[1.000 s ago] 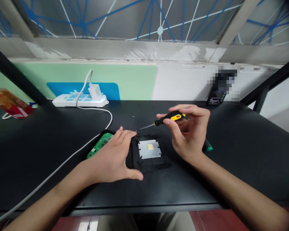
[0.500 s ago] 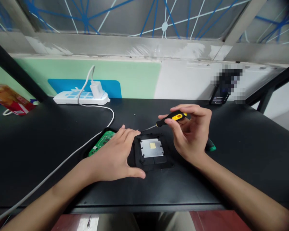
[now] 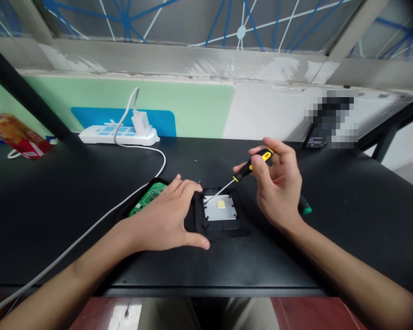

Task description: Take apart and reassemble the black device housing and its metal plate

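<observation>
My right hand (image 3: pixel 280 188) grips a black and yellow screwdriver (image 3: pixel 253 166) between thumb and fingers. The shaft slants down to the left, its tip at the upper left edge of a silver metal plate (image 3: pixel 213 211) with a small yellowish pad (image 3: pixel 220 204). That plate sits inside a black plastic casing (image 3: pixel 229 225) lying on the table. My left hand (image 3: pixel 165 215) spans the casing's left side, fingers at its far edge and thumb at its near edge. Partly under this hand, a green circuit board (image 3: pixel 147 199) lies in another black shell.
Behind my right wrist shows a green-tipped tool handle (image 3: pixel 305 206). Two small screws, one of them here (image 3: pixel 195 161), lie beyond the casing. A white cable (image 3: pixel 163 160) runs from a power strip (image 3: pixel 120 136) across the table (image 3: pixel 347 220). A phone (image 3: pixel 316 137) leans at the back right; a bottle (image 3: pixel 19 137) is far left.
The screwdriver tip has moved from beside my left index fingertip to the metal plate's upper left edge. Its handle is now tilted more steeply. My left hand stays on the casing.
</observation>
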`<act>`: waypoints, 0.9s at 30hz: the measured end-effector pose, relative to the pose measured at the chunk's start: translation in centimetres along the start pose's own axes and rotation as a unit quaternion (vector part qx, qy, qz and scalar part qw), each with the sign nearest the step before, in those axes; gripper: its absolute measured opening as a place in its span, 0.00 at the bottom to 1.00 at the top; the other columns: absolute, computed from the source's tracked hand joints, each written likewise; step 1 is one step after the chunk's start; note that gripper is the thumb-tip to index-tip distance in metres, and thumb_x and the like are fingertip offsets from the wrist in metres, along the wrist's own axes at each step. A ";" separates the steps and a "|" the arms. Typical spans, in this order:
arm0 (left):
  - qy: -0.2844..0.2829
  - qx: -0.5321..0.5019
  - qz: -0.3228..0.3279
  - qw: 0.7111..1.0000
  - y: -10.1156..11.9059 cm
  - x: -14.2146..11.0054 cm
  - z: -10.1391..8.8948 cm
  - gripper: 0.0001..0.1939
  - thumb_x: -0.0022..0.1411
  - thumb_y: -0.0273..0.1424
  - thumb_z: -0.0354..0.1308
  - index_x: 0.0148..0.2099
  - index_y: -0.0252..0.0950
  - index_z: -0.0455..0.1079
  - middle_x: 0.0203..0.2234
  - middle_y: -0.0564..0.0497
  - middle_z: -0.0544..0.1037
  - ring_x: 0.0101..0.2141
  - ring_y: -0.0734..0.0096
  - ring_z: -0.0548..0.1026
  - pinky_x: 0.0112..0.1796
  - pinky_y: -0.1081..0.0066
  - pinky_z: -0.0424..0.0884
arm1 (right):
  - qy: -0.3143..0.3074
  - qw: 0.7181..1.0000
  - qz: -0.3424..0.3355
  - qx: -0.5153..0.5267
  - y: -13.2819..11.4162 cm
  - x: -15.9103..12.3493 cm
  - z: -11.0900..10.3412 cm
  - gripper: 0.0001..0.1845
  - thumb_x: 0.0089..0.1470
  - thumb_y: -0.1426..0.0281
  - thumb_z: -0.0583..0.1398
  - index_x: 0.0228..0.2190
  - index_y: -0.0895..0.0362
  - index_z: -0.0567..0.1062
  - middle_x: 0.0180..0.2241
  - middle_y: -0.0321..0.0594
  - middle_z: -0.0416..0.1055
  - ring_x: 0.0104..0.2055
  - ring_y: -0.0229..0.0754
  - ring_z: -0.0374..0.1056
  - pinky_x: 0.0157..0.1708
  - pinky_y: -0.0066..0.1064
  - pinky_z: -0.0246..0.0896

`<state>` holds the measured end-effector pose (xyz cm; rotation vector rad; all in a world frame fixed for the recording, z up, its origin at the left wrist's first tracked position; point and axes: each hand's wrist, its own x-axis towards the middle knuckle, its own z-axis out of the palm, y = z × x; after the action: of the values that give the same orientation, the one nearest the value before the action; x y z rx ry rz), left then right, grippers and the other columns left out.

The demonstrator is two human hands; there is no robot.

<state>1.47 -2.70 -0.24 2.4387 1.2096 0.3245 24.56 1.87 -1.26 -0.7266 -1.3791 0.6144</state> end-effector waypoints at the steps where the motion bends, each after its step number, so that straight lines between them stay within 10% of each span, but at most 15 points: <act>1: 0.001 0.001 0.002 1.000 0.0 0.0 0.0 0.47 0.52 0.60 0.67 0.60 0.33 0.57 0.60 0.36 0.67 0.67 0.35 0.56 0.68 0.36 0.42 | -0.004 1.000 0.002 0.002 0.0 0.0 0.0 0.15 0.61 0.69 0.63 0.49 0.45 0.70 0.42 0.35 0.69 0.29 0.35 0.77 0.33 0.35 0.81; 27: 0.010 0.009 0.005 1.000 0.0 -0.1 0.0 0.45 0.52 0.60 0.67 0.60 0.37 0.58 0.60 0.38 0.67 0.67 0.38 0.59 0.68 0.38 0.43 | -0.023 0.999 0.031 -0.013 -0.3 0.1 0.0 0.17 0.60 0.68 0.63 0.50 0.48 0.70 0.41 0.34 0.69 0.29 0.34 0.76 0.33 0.33 0.80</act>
<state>1.44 -2.79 -0.25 2.4643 1.2133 0.3425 24.56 1.75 -0.93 -0.7827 -1.4132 0.6665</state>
